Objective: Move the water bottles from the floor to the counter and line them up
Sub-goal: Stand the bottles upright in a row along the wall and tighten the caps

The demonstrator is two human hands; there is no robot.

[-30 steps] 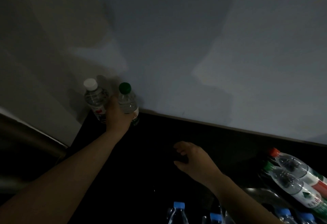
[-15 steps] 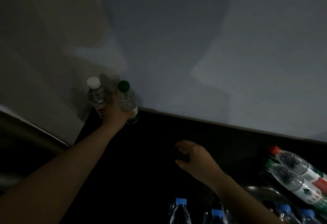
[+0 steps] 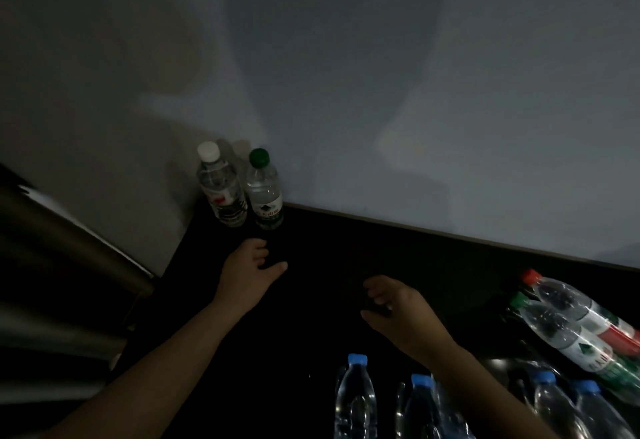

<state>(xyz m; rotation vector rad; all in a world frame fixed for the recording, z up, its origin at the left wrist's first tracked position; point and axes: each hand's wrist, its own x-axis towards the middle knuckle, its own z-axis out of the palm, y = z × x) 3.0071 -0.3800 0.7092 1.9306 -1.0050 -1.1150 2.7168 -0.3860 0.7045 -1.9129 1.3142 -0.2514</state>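
Left hand (image 3: 250, 270) has let go of both upright bottles (image 3: 242, 192), now loose & empty; right hand (image 3: 398, 307) half-curled, empty. Next: light, slick, squashy plastic, prob. grab mid-body.

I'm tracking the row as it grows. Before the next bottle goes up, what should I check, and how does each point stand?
1. The white-cap bottle stands upright: ok.
2. The green-cap bottle stands upright right beside it: ok.
3. The left hand is clear of both bottles: ok.
4. The right hand holds nothing: ok.
5. The counter is bare to the right of the green-cap bottle: ok.
6. The blue-cap bottles are on the floor rather than the counter: cannot tell.
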